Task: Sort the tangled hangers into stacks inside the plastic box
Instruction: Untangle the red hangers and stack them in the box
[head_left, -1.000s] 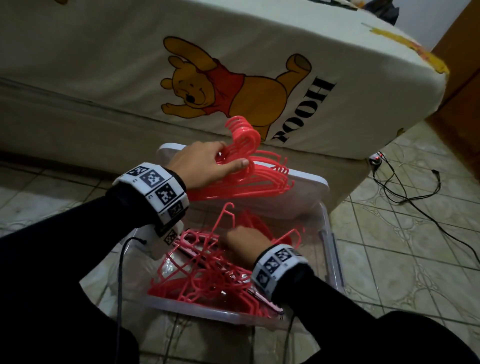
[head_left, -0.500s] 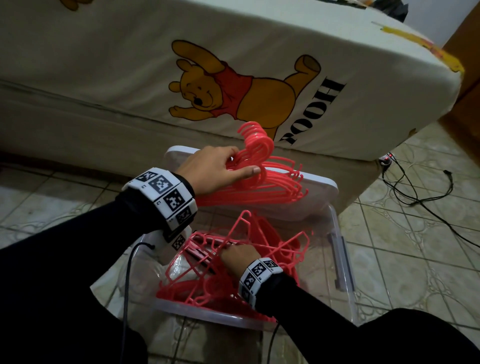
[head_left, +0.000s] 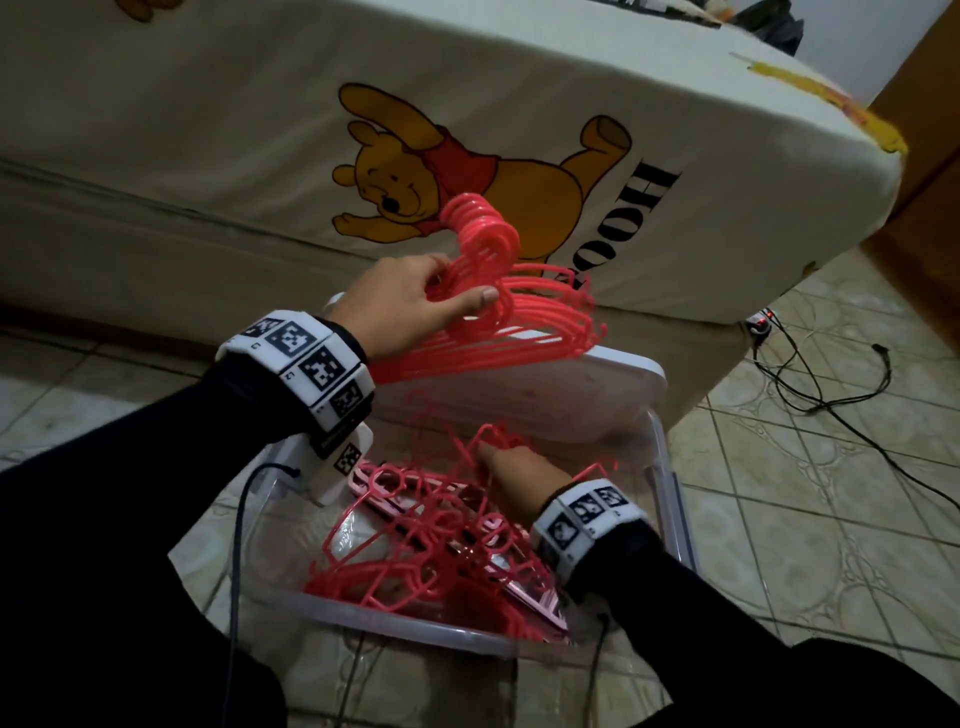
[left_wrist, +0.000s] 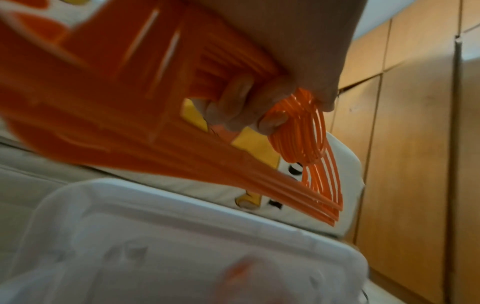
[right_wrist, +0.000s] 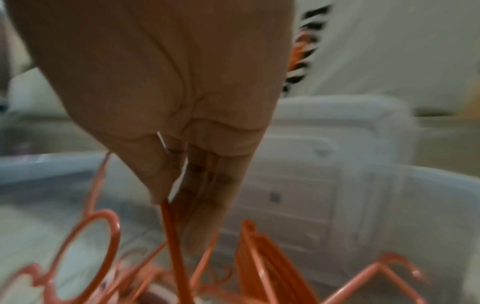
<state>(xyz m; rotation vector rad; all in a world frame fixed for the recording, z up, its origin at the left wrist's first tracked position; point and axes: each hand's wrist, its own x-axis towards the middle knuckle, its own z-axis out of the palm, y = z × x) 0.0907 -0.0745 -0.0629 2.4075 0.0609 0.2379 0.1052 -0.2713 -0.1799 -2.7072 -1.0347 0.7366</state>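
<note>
While the left hand (head_left: 410, 306) grips a neat stack of coral hangers (head_left: 524, 322) by the necks, fingers and thumb curled round them just below the bunched hooks, the stack is held in the air above the white lid (head_left: 561, 395), which leans behind the clear plastic box (head_left: 670, 499). Inside the box lies a tangled heap of hangers (head_left: 431, 545), coral mixed with a few paler pink ones. The right hand (head_left: 519, 475) reaches into the heap; in the right wrist view its thumb and fingertips (right_wrist: 166, 185) pinch one thin hanger bar (right_wrist: 174, 236). Both wrists carry white bands (head_left: 306, 364) printed with black square codes. The bed sheet (head_left: 208, 130) behind the box shows a yellow bear in a red shirt and black letters reading "HOO", the rest hidden. Black cables (head_left: 831, 374) trail across the tiled floor (head_left: 779, 519).
</note>
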